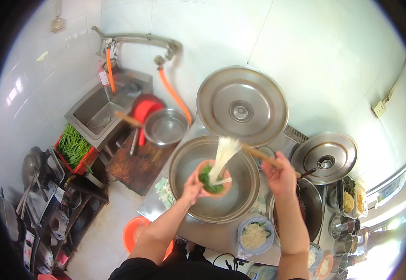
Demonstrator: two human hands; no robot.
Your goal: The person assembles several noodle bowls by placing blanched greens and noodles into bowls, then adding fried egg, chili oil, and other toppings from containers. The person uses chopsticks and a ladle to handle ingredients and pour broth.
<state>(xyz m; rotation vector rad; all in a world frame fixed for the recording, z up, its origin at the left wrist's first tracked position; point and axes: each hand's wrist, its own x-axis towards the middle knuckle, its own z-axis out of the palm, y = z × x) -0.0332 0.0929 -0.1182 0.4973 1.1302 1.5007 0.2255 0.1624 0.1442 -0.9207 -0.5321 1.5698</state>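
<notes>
Over the big round pot [179, 154] of cloudy liquid, my left hand [192, 189] grips an orange bowl [221, 190] by its side. Leafy greens [206, 175] lie in the bowl. A bundle of pale noodles [225, 151] stretches from above down into it. My right hand [277, 175] is closed around a long wooden-handled utensil [256, 153] that reaches left to the top of the noodles. The noodles and blur hide that utensil's far end, so I cannot make out its shape.
Two large metal lids [270, 107] [343, 158] lean on the wall behind. Right of the pot stands a deeper pot [313, 210]; in front is a bag-lined bowl of noodles [255, 234]. A metal basin [166, 127], chopping board [133, 175] and sink [86, 123] are left.
</notes>
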